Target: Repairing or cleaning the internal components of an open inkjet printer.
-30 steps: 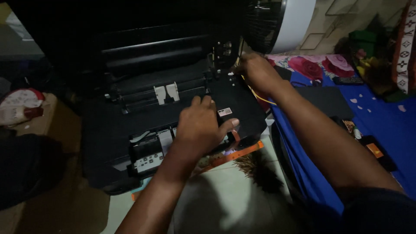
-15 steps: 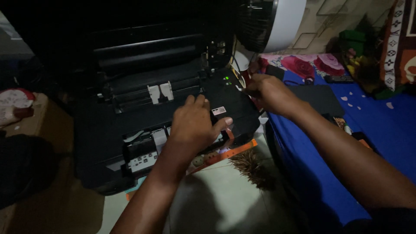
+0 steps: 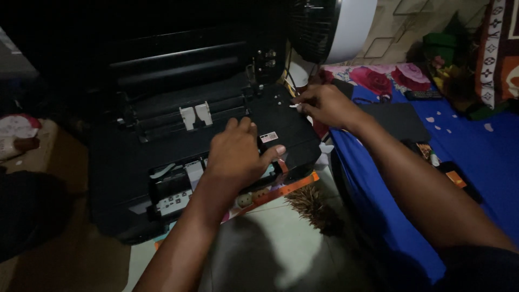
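Head view: left hand (image 3: 236, 153) flat on black printer (image 3: 162, 135), right hand (image 3: 324, 105) pinching small white piece (image 3: 293, 105) just beside.

Printer (image 3: 162, 151) on floor; fan (image 3: 330, 27) behind, bed (image 3: 476, 157) right, brush (image 3: 311, 208) in front.

Dim scene, deep shadow upper left, soft focus, grainy

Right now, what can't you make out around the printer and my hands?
Head view only:
- Printer rear: lost in darkness.
- Printer front panel: covered by the left hand.
- Small pale item at the right hand fingertips: too small to identify.
- Fan: cut off by the top edge.
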